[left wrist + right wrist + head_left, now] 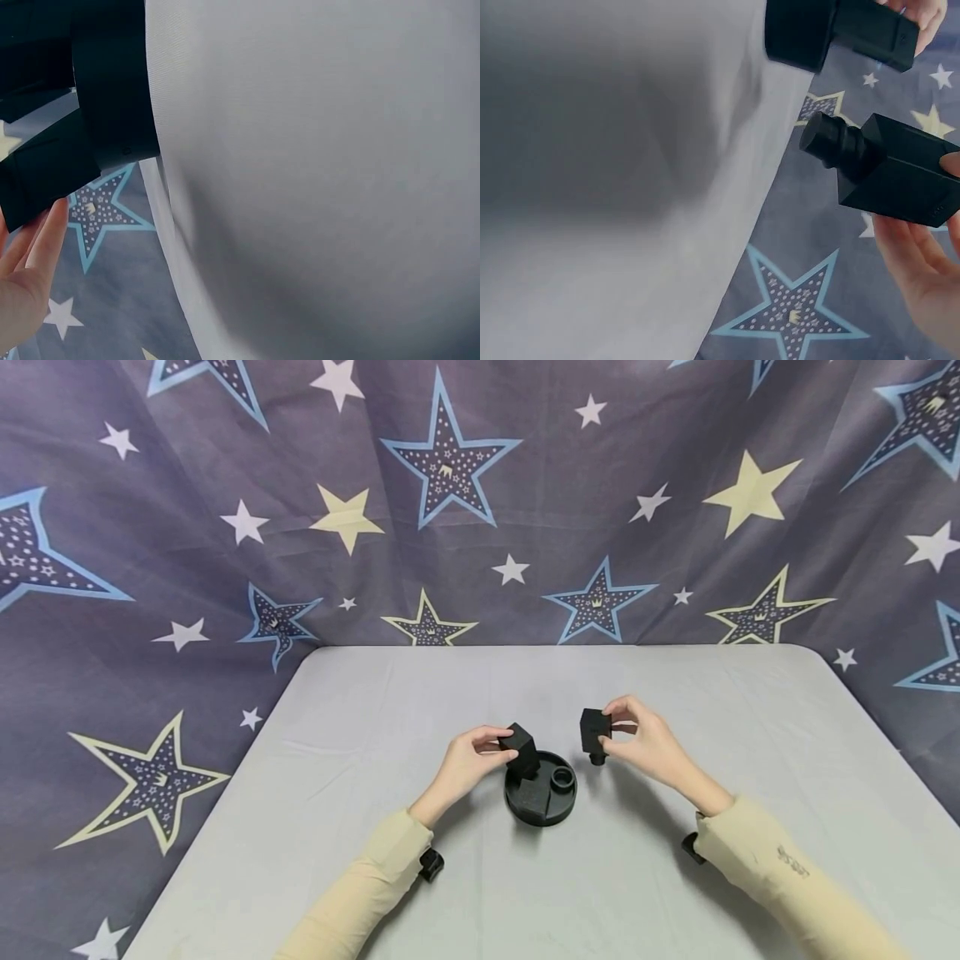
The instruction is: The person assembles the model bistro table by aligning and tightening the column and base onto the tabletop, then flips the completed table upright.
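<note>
A round black base point(537, 812) with a raised rim and a ring-shaped socket point(562, 779) sits on the table. My left hand point(467, 766) pinches a black block point(522, 750) between thumb and fingers, tilted at the base's upper left. In the left wrist view this block point(49, 169) meets the base point(112, 82); its lower end is hidden. To the right of the base, my right hand point(647, 742) grips a second black block point(595, 731) above the table. That block carries a ridged round peg point(832, 140), which points down in the head view.
A pale cloth covers the table point(360, 843). Behind it and along the left hangs a dark curtain point(480, 560) printed with stars. A black wrist device point(431, 864) shows at the left sleeve, and another device point(693, 847) at the right sleeve.
</note>
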Demonstrator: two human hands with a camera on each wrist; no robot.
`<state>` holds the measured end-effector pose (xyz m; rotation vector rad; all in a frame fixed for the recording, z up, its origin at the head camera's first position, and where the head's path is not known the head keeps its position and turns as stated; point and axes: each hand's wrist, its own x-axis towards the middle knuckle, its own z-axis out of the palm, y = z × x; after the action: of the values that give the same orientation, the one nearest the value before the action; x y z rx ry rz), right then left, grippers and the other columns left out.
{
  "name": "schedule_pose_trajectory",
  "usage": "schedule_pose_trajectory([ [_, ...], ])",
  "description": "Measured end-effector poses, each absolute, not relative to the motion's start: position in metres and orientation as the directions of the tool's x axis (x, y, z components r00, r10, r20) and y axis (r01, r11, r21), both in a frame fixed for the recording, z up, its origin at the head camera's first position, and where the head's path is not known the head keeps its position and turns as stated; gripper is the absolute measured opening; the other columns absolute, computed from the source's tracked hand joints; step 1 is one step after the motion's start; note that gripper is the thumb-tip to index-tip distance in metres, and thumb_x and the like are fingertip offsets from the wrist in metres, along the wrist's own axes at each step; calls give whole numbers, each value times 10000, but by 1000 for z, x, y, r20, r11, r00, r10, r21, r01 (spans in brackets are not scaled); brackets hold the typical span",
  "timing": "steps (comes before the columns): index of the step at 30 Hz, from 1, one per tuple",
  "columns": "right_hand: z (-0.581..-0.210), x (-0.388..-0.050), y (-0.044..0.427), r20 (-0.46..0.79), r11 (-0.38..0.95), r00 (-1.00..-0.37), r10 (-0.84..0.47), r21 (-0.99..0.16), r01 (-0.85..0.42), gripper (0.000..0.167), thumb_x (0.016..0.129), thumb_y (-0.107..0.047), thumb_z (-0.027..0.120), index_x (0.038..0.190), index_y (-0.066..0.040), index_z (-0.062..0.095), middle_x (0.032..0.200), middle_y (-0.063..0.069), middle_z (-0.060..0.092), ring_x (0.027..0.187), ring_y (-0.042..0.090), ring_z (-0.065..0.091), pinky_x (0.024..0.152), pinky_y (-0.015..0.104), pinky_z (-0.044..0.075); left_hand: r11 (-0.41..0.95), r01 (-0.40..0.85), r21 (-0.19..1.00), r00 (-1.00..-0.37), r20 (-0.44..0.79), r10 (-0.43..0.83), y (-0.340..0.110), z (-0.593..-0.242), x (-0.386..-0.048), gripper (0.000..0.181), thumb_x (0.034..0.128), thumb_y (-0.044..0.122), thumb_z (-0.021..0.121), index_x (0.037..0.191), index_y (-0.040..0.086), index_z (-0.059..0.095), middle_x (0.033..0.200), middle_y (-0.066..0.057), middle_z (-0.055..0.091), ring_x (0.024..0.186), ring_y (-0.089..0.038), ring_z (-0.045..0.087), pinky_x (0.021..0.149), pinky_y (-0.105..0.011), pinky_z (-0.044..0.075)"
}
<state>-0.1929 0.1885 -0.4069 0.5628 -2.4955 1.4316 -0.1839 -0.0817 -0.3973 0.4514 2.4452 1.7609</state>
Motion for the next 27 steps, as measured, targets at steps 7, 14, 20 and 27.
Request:
schedule_pose_trajectory([
  [7, -390, -176, 174, 321, 391, -918, -232, -833, -391, 320, 711, 83, 652, 988, 60, 493, 966, 206, 581, 890, 335, 586, 831, 386, 473, 288, 181, 940, -952, 94, 292, -82, -398, -184, 307, 778, 76, 669, 1075, 12, 620, 1074, -157, 609, 943, -288, 598, 765, -296, 503],
  [14, -375, -160, 158, 327, 354, -910, -256, -844, -403, 291, 706, 128, 635, 959, 101, 493, 1014, 234, 548, 897, 361, 576, 819, 387, 478, 287, 179, 941, -952, 92, 293, -82, -399, -185, 315, 778, 99, 675, 1079, 23, 622, 1086, -139, 607, 944, -275, 598, 753, -281, 504],
  [20, -391, -166, 156, 352, 328, -897, -266, -842, -428, 292, 705, 129, 642, 953, 78, 497, 1046, 218, 535, 908, 339, 577, 795, 304, 497, 285, 181, 941, -952, 95, 291, -82, -400, -185, 313, 778, 93, 674, 1077, 18, 621, 1092, -142, 604, 943, -276, 599, 757, -273, 503],
  [27, -413, -174, 159, 350, 296, -894, -280, -855, -427, 302, 703, 105, 655, 953, 36, 500, 1056, 174, 540, 907, 253, 585, 782, 233, 495, 289, 192, 938, -950, 104, 294, -82, -398, -183, 313, 780, 92, 671, 1079, 14, 620, 1091, -144, 605, 942, -278, 600, 763, -274, 502],
])
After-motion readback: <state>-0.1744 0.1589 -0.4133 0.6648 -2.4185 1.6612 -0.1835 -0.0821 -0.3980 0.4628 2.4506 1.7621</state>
